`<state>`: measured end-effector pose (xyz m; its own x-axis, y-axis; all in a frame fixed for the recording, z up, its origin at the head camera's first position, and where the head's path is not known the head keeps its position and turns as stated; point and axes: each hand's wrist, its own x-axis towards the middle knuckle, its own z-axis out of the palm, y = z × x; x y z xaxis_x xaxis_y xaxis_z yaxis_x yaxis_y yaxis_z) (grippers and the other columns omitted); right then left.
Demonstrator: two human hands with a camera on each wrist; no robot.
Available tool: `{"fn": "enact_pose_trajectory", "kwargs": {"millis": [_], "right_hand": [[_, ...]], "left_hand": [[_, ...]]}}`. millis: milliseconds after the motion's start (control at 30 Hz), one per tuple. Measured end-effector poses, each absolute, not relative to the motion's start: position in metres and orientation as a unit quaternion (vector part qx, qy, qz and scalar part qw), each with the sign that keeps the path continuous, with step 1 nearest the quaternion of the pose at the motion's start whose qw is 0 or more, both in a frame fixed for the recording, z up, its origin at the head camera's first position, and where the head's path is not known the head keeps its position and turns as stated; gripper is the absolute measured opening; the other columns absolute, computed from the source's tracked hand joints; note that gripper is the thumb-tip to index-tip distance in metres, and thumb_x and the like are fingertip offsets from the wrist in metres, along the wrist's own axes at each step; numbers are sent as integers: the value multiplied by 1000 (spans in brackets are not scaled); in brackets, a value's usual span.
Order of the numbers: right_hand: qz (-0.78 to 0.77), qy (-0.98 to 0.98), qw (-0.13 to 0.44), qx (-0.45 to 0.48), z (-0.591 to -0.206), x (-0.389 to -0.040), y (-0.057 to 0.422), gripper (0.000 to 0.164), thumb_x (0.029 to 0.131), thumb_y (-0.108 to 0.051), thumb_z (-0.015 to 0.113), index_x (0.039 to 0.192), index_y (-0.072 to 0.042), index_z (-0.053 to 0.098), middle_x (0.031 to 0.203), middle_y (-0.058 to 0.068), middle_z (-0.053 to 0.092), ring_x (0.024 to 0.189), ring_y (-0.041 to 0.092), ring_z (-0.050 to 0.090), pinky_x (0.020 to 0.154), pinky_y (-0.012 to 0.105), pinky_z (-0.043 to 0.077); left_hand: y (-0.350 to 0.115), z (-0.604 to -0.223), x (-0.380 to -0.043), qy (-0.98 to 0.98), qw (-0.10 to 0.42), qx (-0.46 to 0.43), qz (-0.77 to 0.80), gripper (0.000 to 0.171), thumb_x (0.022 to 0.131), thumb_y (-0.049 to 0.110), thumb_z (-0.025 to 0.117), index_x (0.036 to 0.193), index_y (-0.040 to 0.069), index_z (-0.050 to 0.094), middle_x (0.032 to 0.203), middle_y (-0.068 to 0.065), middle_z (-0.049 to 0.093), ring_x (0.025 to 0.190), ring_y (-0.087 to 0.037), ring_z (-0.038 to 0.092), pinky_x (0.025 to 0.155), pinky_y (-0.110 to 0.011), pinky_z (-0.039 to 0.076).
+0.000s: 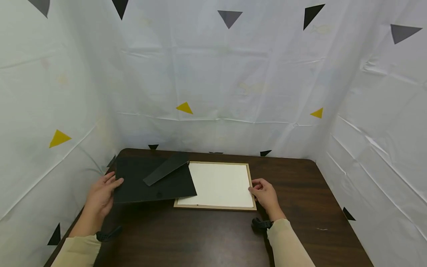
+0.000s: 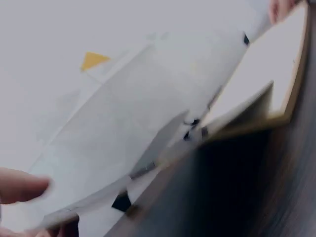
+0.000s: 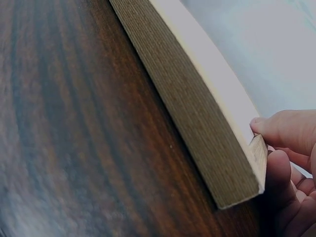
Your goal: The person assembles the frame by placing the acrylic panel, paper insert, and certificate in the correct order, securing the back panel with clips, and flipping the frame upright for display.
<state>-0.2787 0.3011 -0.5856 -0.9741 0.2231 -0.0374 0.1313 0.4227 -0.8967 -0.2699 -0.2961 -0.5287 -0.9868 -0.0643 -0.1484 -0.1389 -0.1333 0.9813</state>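
Observation:
My left hand holds a black picture-frame backing board by its left edge, thumb on the upper side. A dark stand leg sticks out from the board's face. The board's right end overlaps a light wooden picture frame in the head view. Inside the frame shows a white panel. At the frame's right edge, my right hand pinches the rim, with the thumb on top in the right wrist view. In the left wrist view the left thumb is blurred.
A dark wooden table carries the frame. White sheeting with grey, black and yellow triangles hangs behind the table and along both sides. A black band sits on the right wrist, another band on the left.

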Motion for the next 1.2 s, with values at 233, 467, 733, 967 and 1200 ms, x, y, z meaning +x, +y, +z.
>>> {"fn": "enact_pose_trajectory", "kwargs": {"millis": [233,467,733,967,1200], "right_hand": [[522,-845,49,-106,-584,-278,300,35,99,-15,81,132,-6,72,98,13,66,72,21,61,61,31,59],[520,-847,48,-104,-585,-278,300,35,99,-15,81,131,-6,72,97,12,66,71,20,61,61,31,59],[517,-848,44,-102,-586,-277,298,35,99,-14,81,131,-6,72,96,12,65,73,20,60,61,31,59],[529,-841,47,-101,-585,-276,297,35,99,-13,80,132,-5,72,96,12,66,72,21,60,61,31,58],[531,-840,48,-100,-585,-276,297,34,99,-13,80,132,-5,72,96,12,66,71,20,60,61,31,58]], "left_hand": [[-291,-531,-260,709,62,-17,702,86,110,-2,56,176,9,2,184,-15,-8,163,-17,23,88,-10,43],[-284,-534,-262,776,29,-53,628,79,113,10,58,176,7,9,182,-22,15,164,-35,28,86,-7,48],[-294,-535,-258,784,-8,-113,610,63,115,29,57,171,9,36,175,-21,35,150,-22,50,95,-10,48],[-295,-530,-258,803,-14,-110,586,60,116,32,54,170,12,38,175,-17,38,161,-35,39,127,-44,40],[-287,-526,-263,804,-35,-103,585,56,116,30,55,168,13,43,172,-18,43,158,-33,43,110,-17,46]]}}
